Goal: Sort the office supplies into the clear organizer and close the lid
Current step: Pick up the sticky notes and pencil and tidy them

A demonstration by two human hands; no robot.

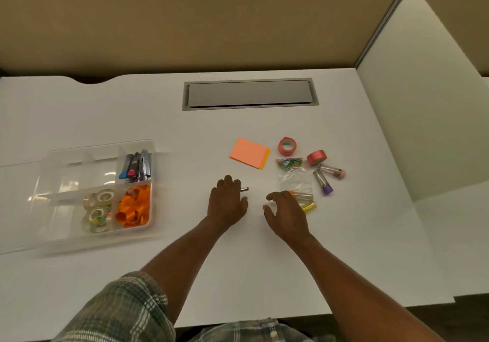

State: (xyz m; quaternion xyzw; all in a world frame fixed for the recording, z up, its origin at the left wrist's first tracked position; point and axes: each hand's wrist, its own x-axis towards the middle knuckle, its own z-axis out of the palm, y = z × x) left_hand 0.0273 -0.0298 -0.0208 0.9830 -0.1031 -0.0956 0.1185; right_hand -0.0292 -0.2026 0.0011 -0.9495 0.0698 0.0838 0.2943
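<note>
The clear organizer (79, 238) lies open at left, holding pens (136, 167), clear tape (98, 209) and orange ribbon (133, 206). Loose at right: sticky notes (248, 152), two red tape rolls (287, 146), bagged paper clips (289, 162), capped tubes (322, 181), perhaps glue. The left hand (227, 201) grips a silver piece (245, 189).

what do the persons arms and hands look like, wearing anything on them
The left hand and right hand are bare: no gloves or watch show. The left arm has a rolled-up grey-green plaid sleeve with thin orange lines. The right arm is uncovered as far as the frame shows.
</note>
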